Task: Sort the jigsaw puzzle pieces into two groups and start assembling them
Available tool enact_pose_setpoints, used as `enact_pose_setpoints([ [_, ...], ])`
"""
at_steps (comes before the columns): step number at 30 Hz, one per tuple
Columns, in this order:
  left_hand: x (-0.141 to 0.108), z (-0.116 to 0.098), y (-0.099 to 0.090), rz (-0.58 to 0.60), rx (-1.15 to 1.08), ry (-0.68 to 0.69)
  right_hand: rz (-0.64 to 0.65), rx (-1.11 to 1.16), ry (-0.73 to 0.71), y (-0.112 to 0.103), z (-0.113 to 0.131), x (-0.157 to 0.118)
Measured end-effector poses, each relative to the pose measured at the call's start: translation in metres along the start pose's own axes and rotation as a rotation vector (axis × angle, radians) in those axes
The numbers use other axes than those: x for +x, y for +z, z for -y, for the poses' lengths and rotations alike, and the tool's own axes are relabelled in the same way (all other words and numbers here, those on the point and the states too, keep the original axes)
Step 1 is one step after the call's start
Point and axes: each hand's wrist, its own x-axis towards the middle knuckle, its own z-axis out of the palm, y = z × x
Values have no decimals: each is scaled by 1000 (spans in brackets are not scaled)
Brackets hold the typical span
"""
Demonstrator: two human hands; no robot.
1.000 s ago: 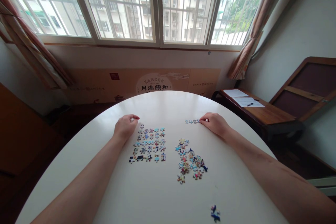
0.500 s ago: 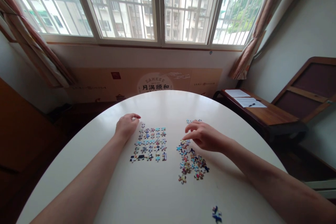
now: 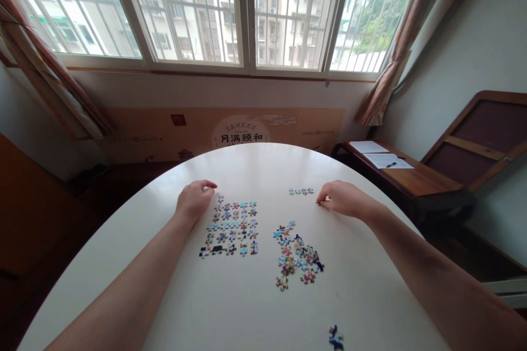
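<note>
My left hand [image 3: 195, 198] rests on the white round table [image 3: 230, 307], fingers loosely bent and apart, with nothing visible in them. Just right of it lie laid-out rows of jigsaw puzzle pieces [image 3: 233, 225]. My right hand [image 3: 342, 198] is pinched at the fingertips, low over the table. A puzzle piece [image 3: 317, 203] shows only as a tiny bit at those fingertips, mostly hidden. Left of these fingers is a short row of pieces [image 3: 302, 192]. Nearer to me lies a loose pile of mixed pieces [image 3: 300, 258].
A few dark blue pieces [image 3: 336, 338] lie at the near edge of view. Beyond the table stand a printed cardboard box [image 3: 197, 126] and barred windows. On the right, a wooden bench [image 3: 432, 178] holds papers [image 3: 385, 160] and a pen.
My right hand has moved right, away from the pile, and its fingers have closed into a pinch. The short row at the back is now uncovered. My left hand stays beside the rows.
</note>
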Motion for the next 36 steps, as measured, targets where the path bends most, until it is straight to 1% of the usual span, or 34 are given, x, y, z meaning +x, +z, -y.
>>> enact_pose_setpoints([
  [6,0,-1,-1,3,2,-6,-59,-4,136,7,-17,8],
  [10,0,-2,-1,-4,3,5,-90,0,185,12,-25,11],
  [14,1,-1,0,-4,17,9,-92,29,174,12,-27,8],
  [18,2,0,2,-7,17,7,-59,69,132,9,-24,5],
  [21,2,0,2,-1,18,-2,-48,71,131,8,-23,5],
  [28,2,-1,1,15,24,-1,-115,31,180,15,-24,12],
  [36,2,-1,0,10,24,10,-141,34,188,18,-24,14],
])
